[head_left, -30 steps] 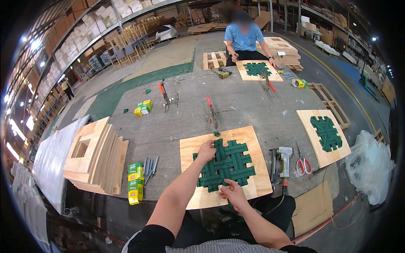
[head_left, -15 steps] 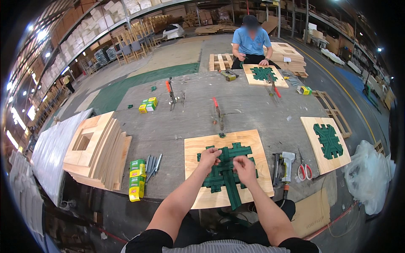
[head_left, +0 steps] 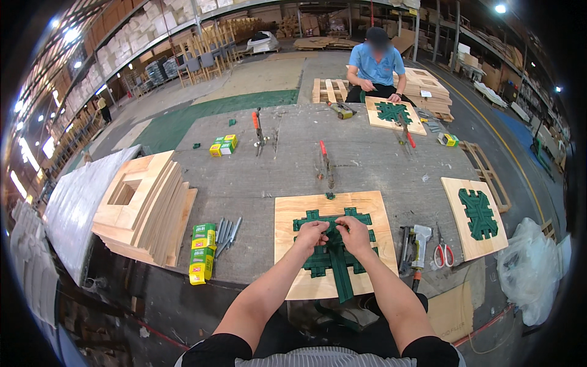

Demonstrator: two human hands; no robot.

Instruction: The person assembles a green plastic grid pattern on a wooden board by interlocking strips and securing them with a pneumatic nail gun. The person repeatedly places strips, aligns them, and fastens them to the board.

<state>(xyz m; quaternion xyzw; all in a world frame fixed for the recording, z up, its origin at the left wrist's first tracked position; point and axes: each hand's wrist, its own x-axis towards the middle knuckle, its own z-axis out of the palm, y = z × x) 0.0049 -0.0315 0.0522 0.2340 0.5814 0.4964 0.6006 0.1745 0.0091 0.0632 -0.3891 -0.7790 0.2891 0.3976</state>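
Note:
In front of me lies a square wooden board (head_left: pixel 385 263) covered with crossing strips of green webbing (head_left: pixel 340 278). One strip runs down over the near edge of the board. My left hand (head_left: pixel 313 234) pinches the webbing near the middle of the weave. Right beside it, my right hand (head_left: pixel 354 234) has its fingers closed on the same webbing. The fingertips of both hands almost meet, and they hide part of the crossing beneath them.
Right of the board lie a staple gun (head_left: pixel 420 244) and red-handled scissors (head_left: pixel 443 252), beyond them another webbed board (head_left: pixel 455 211). Left are yellow-green boxes (head_left: pixel 202 254), staple strips (head_left: pixel 227 232) and stacked wooden panels (head_left: pixel 140 208). Red-handled pliers (head_left: pixel 324 162) lie ahead. A co-worker (head_left: pixel 376 66) sits opposite.
My hands have come closer together over the middle of the webbing, the left moving right and slightly down. My view has shifted a little.

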